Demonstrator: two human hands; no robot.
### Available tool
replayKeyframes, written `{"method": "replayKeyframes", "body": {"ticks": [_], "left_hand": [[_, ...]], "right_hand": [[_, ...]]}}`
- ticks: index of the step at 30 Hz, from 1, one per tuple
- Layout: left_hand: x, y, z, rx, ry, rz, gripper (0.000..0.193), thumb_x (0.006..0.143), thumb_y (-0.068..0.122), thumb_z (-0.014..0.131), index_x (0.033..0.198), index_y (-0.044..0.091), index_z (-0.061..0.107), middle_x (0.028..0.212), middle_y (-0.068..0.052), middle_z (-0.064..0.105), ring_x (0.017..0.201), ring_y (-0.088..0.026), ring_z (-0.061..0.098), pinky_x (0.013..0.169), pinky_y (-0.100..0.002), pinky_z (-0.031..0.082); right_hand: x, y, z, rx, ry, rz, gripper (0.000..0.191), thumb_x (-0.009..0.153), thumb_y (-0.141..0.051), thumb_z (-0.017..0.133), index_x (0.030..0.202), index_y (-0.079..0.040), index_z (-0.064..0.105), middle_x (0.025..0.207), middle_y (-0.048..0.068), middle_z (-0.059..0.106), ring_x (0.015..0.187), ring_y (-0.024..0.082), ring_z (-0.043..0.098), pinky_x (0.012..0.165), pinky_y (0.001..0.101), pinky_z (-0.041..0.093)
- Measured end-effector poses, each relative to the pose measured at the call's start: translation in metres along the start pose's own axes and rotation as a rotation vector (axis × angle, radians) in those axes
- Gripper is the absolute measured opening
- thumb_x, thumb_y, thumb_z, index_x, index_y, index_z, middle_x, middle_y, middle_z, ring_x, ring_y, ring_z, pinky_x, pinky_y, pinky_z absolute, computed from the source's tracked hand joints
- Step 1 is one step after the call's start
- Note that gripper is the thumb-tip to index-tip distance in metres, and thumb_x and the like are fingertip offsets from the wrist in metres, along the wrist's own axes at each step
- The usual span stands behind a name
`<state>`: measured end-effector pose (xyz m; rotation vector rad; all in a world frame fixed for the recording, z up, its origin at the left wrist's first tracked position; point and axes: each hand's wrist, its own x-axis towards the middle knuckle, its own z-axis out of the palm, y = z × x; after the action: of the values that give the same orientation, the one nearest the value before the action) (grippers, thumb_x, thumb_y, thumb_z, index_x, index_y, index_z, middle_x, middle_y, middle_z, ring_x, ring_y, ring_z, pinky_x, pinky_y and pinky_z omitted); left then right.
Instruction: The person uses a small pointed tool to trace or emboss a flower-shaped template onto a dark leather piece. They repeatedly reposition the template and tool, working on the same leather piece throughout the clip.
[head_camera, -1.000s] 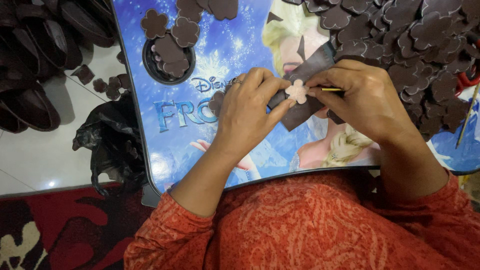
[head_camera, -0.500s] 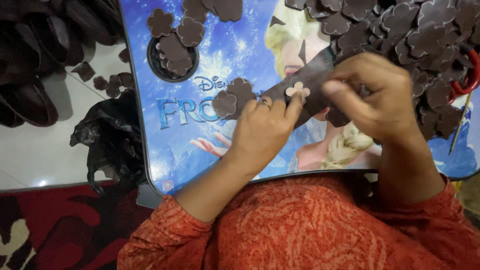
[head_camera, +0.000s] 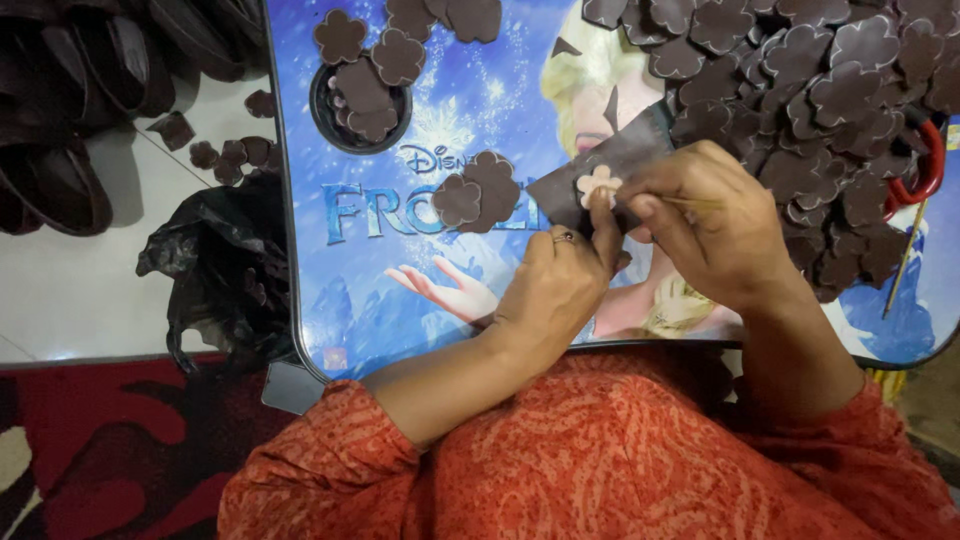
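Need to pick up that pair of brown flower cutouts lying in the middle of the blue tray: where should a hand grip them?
Take the brown flower cutouts by their left scalloped edge, coming from the left: they lie flat and overlapped on the tray, and that side is open, while the left hand crowds the right.

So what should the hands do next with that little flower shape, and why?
Probably trace on around the pale flower template. The left hand pins it flat on the dark brown sheet, and the right hand holds a thin stick-like tool at its edge. Many cut brown flowers already lie on the blue tray.
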<state>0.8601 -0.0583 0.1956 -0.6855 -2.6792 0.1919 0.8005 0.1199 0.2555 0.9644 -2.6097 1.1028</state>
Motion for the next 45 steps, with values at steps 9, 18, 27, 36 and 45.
{"method": "replayKeyframes", "body": {"ticks": [9, 18, 27, 36, 45], "left_hand": [[-0.027, -0.003, -0.01, 0.059, -0.064, -0.007, 0.039, 0.1, 0.029, 0.056, 0.129, 0.003, 0.058, 0.068, 0.005, 0.053, 0.069, -0.012, 0.053, 0.066, -0.03, 0.037], [-0.041, -0.021, -0.006, 0.054, -0.09, 0.061, 0.033, 0.092, 0.02, 0.061, 0.121, 0.004, 0.061, 0.066, 0.005, 0.052, 0.07, -0.013, 0.053, 0.067, -0.031, 0.037], [-0.045, -0.03, -0.008, 0.075, -0.05, 0.025, 0.041, 0.088, 0.024, 0.06, 0.124, 0.003, 0.064, 0.064, 0.006, 0.051, 0.068, -0.011, 0.052, 0.065, -0.03, 0.036], [-0.042, -0.032, -0.005, 0.057, -0.095, 0.058, 0.024, 0.092, 0.021, 0.061, 0.113, 0.008, 0.063, 0.067, 0.005, 0.053, 0.07, -0.012, 0.054, 0.067, -0.031, 0.037], [-0.038, -0.032, -0.001, 0.058, -0.063, 0.03, 0.052, 0.091, 0.024, 0.062, 0.133, -0.006, 0.06, 0.066, 0.007, 0.05, 0.066, -0.011, 0.052, 0.064, -0.029, 0.037]], "right_hand": [[0.001, -0.02, 0.034, -0.044, -0.029, -0.154, 0.01, 0.103, -0.002, 0.071, 0.108, -0.001, 0.062, 0.103, 0.008, 0.072, 0.086, 0.026, 0.065, 0.077, 0.037, 0.051], [0.011, -0.03, 0.057, -0.066, -0.056, -0.154, 0.01, 0.102, -0.003, 0.073, 0.106, -0.002, 0.064, 0.096, 0.008, 0.07, 0.082, 0.024, 0.064, 0.073, 0.0354, 0.051], [0.017, -0.034, 0.061, -0.062, -0.064, -0.171, 0.009, 0.103, -0.002, 0.072, 0.107, -0.001, 0.063, 0.1, 0.007, 0.072, 0.085, 0.024, 0.065, 0.073, 0.0345, 0.051], [0.018, -0.027, 0.067, -0.066, -0.059, -0.157, 0.01, 0.102, -0.001, 0.072, 0.105, -0.003, 0.063, 0.096, 0.007, 0.07, 0.081, 0.024, 0.063, 0.075, 0.0365, 0.051], [0.02, -0.022, 0.065, -0.081, -0.037, -0.148, 0.007, 0.104, -0.002, 0.072, 0.106, -0.002, 0.065, 0.097, 0.009, 0.072, 0.083, 0.024, 0.065, 0.071, 0.034, 0.05]]}}
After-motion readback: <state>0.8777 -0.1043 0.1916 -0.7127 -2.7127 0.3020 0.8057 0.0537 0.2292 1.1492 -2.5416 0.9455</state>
